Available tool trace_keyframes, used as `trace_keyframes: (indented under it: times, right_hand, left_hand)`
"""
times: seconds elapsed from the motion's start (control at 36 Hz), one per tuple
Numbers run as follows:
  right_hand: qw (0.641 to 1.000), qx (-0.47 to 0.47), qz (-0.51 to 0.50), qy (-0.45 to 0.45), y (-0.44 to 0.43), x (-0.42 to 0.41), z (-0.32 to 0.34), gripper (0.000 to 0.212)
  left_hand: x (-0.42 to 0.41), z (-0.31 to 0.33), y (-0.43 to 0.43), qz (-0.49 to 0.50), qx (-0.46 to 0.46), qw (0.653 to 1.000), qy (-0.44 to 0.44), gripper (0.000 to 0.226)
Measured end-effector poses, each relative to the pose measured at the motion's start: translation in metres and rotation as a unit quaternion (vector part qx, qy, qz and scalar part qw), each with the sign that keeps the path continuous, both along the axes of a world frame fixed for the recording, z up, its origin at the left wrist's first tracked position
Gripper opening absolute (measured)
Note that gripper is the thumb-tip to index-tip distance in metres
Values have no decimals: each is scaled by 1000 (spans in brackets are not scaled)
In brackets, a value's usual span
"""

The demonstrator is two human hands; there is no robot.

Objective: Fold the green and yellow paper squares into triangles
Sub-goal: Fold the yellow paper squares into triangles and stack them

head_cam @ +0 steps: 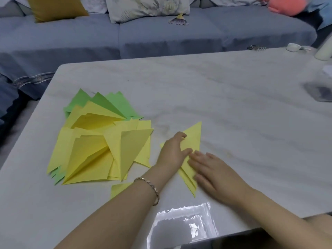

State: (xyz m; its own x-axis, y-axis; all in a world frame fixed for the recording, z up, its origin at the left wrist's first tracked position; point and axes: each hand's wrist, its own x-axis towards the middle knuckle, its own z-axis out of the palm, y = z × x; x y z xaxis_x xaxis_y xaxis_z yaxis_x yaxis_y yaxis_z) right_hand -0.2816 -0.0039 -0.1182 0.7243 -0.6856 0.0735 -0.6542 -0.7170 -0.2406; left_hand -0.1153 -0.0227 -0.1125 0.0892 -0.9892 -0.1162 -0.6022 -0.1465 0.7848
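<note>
A yellow paper folded into a triangle [195, 136] lies on the white marble table [224, 97], near the front middle. My left hand [172, 153] rests flat on its left part, fingers spread. My right hand [210, 169] presses flat on its lower right part, palm down. To the left lies a loose pile of folded yellow triangles [100, 151], with folded green triangles [107, 103] at the back of it. A small yellow piece [119, 189] shows beside my left forearm.
A clear plastic sleeve [181, 225] lies at the table's front edge. A grey sofa [161, 36] with cushions stands behind the table. At the far right of the table are a hair clip [256, 47], a small white jar [292, 47] and a dark object [321, 92].
</note>
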Motion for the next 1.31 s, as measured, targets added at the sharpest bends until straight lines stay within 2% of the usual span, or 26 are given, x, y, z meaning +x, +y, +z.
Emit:
trace_keyframes:
  times: [0.06,0.11,0.17,0.22,0.33,0.36,0.42,0.47,0.5,0.56,0.61,0.67,0.72,0.83,0.92,0.97,1.06,1.14,1.22,1.25,1.31]
  right_hand:
    - [999,4,-3,43,0,4,-7,62]
    - [998,1,-20,58,-2,6,-11,64]
    - [996,10,-52,78,-7,9,-12,69]
    - [991,28,-81,103,-15,12,-15,72]
    - [988,26,-91,124,-41,25,-11,93]
    - [986,41,-97,131,-48,26,-9,91]
    - [980,50,-117,154,-63,29,-7,68]
    - [975,56,-138,162,-75,35,-2,58]
    - [974,56,-144,166,-79,38,-1,58]
    - [970,56,-150,182,-80,41,-3,61]
    - [967,50,-150,197,-72,39,-4,76]
    - [968,52,-136,204,-58,35,-7,111]
    - [969,63,-121,208,-43,29,-9,133]
    - [968,75,-101,215,-17,22,-6,138]
    - [970,78,-104,203,-10,20,-5,139]
    - [972,78,-104,197,-11,20,-5,138]
    - [976,83,-107,173,-11,22,-5,136]
    - [982,93,-120,113,-9,24,0,129]
    - [988,93,-123,17,-7,24,8,115]
    - [989,85,-123,-20,-7,22,10,104]
    - [987,63,-121,-83,-6,17,15,77]
  left_hand:
    - [0,-4,2,-38,-58,987,-146,40]
    - [4,-9,5,-48,-134,950,-278,27]
    - [7,-17,14,-96,-164,915,-355,16]
    - [12,-28,26,-140,-135,899,-391,28]
    - [17,-18,38,-147,-31,928,-340,58]
    - [17,-15,36,-162,-7,931,-327,63]
    - [17,-14,36,-180,13,927,-329,72]
    - [19,-16,37,-175,-4,927,-331,66]
    - [21,-14,37,-173,15,928,-330,59]
    - [23,-12,36,-167,-4,931,-325,54]
    - [21,-12,36,-188,-6,927,-326,50]
    - [19,-9,35,-179,7,921,-345,49]
    - [18,-8,34,-177,9,916,-359,50]
    - [26,7,34,-218,54,905,-361,54]
    - [40,28,45,-193,30,918,-346,56]
    - [52,43,61,-141,15,914,-380,53]
    - [70,58,87,-111,86,880,-453,52]
    - [83,60,102,-128,170,871,-443,42]
    - [89,58,104,-102,178,912,-356,12]
    - [89,58,102,-83,172,931,-311,8]
    - [86,60,94,-56,134,968,-206,16]
